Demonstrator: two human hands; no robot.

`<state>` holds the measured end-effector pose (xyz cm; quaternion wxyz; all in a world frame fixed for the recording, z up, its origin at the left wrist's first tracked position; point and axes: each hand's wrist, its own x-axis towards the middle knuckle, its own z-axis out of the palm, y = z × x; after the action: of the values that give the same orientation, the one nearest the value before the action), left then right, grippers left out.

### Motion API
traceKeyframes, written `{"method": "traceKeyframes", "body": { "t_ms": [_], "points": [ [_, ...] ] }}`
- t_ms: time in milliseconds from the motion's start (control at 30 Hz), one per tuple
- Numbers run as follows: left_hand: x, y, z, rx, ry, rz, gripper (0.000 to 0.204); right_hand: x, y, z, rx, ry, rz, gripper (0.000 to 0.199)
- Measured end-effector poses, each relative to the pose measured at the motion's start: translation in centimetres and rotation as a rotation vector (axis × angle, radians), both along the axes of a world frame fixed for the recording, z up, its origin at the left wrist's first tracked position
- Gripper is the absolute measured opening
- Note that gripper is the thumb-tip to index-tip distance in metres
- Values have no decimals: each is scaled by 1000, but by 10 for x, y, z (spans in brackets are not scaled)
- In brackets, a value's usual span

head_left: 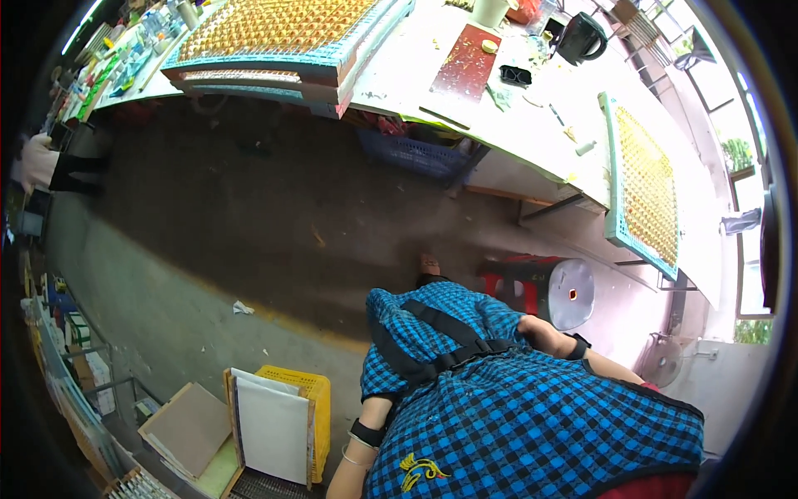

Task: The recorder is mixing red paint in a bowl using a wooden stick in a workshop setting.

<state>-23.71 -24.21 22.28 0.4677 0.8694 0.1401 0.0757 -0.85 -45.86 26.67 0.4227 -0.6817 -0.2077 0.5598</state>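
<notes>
Left hand [376, 409]: tucked against the hem of the blue checked shirt [515, 416], above a black wristband. Fingers are hidden under the cloth, so I cannot tell whether they are spread or closed.
Right hand [542, 331]: lies on the same shirt at the other side, next to the black strap [449, 328] that crosses it. Its fingers curl out of sight, so I cannot tell their state either.
The shirt fills the lower middle of the view, between both wrists.

Risks, as I judge them:
- The red stool [553, 291] with the grey seat stands just beside the right hand. A swing of that elbow could knock it.
- The yellow crate [320, 391], with a white board [270, 428] leaning in front of it, sits near the left elbow. A backward step could tip the board.
- The gridded tray [644, 187] overhangs the counter [532, 125] edge, and a bump from below could shift it.

Room: the dark floor [249, 224] ahead is open apart from a paper scrap [243, 308]. The counter edge curves along the top and right.
</notes>
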Motion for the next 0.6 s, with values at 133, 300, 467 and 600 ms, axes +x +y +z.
{"method": "traceKeyframes", "body": {
  "t_ms": [133, 300, 467, 600],
  "points": [
    [-63, -19, 4, 35, 24, -86, 14, -12, 8, -5, -197, -195, 58, 29],
    [24, 12, 20, 19, 26, -163, 14, -26, 50, -129, 0, 291, -543, 40],
    [-1, 11, 28, 7, 67, -169, 14, -8, 31, -103, -55, -884, 603, 38],
    [41, 29, 36, -34, 182, -34, 14, -57, 27, -115, -25, -727, 733, 37]
  ]
}}
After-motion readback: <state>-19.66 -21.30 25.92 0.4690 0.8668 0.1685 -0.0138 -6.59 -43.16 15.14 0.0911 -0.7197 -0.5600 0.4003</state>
